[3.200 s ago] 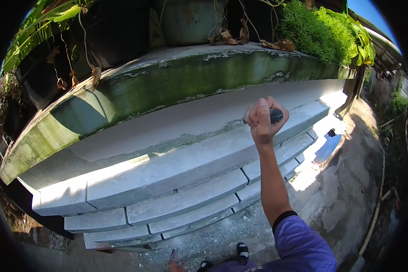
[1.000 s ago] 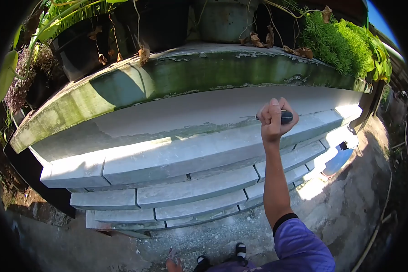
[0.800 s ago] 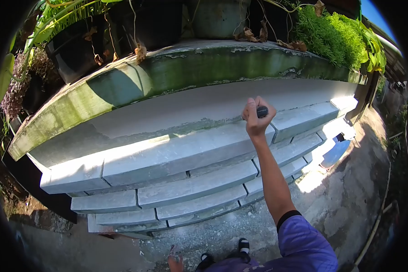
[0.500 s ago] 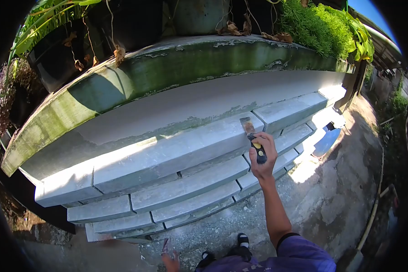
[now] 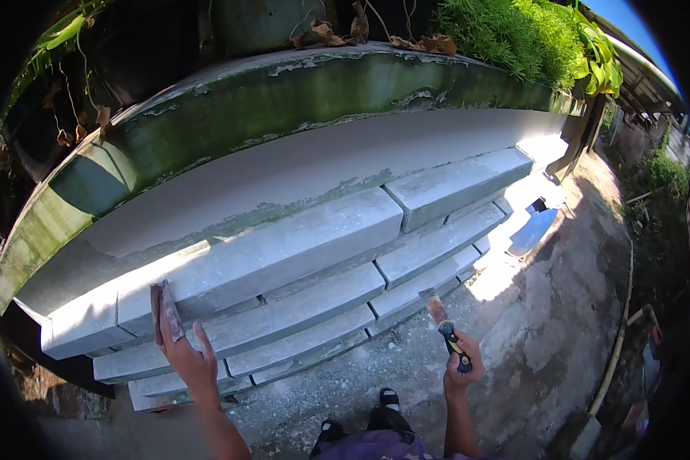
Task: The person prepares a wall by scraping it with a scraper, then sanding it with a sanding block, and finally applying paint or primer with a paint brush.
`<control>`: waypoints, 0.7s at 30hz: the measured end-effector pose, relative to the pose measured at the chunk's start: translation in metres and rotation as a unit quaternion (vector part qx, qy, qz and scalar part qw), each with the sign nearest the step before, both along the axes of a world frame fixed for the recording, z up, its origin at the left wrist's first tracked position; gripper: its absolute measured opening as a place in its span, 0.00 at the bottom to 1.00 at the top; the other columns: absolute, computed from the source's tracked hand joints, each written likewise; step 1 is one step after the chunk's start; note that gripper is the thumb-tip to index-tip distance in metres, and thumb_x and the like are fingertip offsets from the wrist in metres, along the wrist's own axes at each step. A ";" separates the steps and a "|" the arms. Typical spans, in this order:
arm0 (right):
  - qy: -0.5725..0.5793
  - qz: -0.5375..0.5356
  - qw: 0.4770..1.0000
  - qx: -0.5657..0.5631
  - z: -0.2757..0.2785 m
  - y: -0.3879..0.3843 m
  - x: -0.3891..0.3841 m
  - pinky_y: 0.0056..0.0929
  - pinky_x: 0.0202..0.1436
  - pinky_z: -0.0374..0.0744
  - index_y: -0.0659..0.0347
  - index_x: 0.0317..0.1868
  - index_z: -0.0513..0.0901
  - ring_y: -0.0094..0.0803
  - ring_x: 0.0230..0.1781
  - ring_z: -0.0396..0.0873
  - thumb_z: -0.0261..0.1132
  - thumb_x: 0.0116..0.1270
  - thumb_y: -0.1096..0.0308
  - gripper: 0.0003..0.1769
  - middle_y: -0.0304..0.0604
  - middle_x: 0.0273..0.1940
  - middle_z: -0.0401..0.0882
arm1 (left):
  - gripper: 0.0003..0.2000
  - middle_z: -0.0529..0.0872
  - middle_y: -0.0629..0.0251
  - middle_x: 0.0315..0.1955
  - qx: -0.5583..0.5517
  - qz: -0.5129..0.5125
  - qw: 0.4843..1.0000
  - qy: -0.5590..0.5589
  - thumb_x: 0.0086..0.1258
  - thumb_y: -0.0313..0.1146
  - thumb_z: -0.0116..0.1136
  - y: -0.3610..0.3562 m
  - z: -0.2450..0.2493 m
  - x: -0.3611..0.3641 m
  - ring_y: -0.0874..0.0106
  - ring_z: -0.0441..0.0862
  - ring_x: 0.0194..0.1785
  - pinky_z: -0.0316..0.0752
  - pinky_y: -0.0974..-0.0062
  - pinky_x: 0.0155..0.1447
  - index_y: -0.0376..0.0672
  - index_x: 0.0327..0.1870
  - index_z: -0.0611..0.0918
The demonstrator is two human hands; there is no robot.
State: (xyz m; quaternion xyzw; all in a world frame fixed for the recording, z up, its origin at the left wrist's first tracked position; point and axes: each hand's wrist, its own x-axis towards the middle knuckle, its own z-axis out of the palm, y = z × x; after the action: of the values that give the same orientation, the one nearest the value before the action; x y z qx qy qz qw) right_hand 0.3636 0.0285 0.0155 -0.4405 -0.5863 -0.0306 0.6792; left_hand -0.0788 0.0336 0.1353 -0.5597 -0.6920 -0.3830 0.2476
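In my right hand (image 5: 464, 360) is a putty knife (image 5: 437, 308) with a rusty blade and a black-and-yellow handle. My fingers wrap round the handle, and the blade points up and left over the ground near the lowest blocks. My left hand (image 5: 189, 360) is at the left part of the stepped blocks, with a worn reddish-brown folded piece (image 5: 166, 310), like sandpaper, between its fingers. That piece overlaps the front edge of the top pale grey block (image 5: 284, 238). Dark gaps separate the blocks, stacked in several rows.
Above the blocks runs a pale wall (image 5: 299, 165) under a mossy green ledge (image 5: 230, 126) carrying pots and plants (image 5: 506, 42). A blue object (image 5: 534, 230) stands at the right end. Rough concrete ground (image 5: 514, 337) lies below, with a long pole (image 5: 619, 345) farther right.
My right hand has brought the putty knife down from the top block to low over the ground. My left hand has risen from the bottom of view to the top block's left part.
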 end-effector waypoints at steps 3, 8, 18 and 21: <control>0.032 -0.003 0.995 -0.091 -0.005 -0.012 0.024 0.41 0.59 0.77 0.69 0.46 0.77 0.47 0.51 0.83 0.60 0.67 0.73 0.09 0.61 0.49 0.83 | 0.29 0.73 0.45 0.65 -0.028 0.033 0.999 0.030 0.69 0.36 0.58 0.040 0.014 0.040 0.50 0.67 0.69 0.57 0.58 0.72 0.30 0.68 0.68; 0.086 0.002 0.987 -0.136 -0.010 -0.008 0.071 0.41 0.60 0.77 0.70 0.46 0.77 0.46 0.52 0.83 0.58 0.68 0.76 0.09 0.62 0.50 0.83 | 0.29 0.73 0.43 0.64 -0.031 0.044 0.997 0.049 0.72 0.44 0.56 0.090 0.032 0.134 0.52 0.67 0.70 0.58 0.56 0.72 0.24 0.62 0.73; 0.146 -0.023 0.980 -0.136 -0.039 -0.005 0.161 0.44 0.60 0.77 0.71 0.46 0.77 0.49 0.52 0.82 0.59 0.68 0.75 0.09 0.64 0.48 0.83 | 0.36 0.73 0.32 0.61 -0.033 -0.001 0.996 0.079 0.70 0.51 0.55 0.185 0.030 0.321 0.50 0.65 0.72 0.56 0.59 0.75 0.15 0.58 0.73; 0.146 -0.030 0.977 -0.155 -0.048 -0.010 0.179 0.44 0.62 0.76 0.72 0.46 0.76 0.46 0.52 0.81 0.57 0.70 0.76 0.08 0.62 0.49 0.82 | 0.37 0.71 0.31 0.62 -0.010 -0.103 0.994 0.033 0.69 0.49 0.57 0.206 0.028 0.367 0.49 0.64 0.73 0.55 0.59 0.76 0.15 0.61 0.69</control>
State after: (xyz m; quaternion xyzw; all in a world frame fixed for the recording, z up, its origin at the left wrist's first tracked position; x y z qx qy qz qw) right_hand 0.5430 0.0182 -0.0322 -0.5570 -0.4654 0.1048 0.6798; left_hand 0.2885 0.2395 0.1635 -0.6432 -0.6258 -0.3805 0.2236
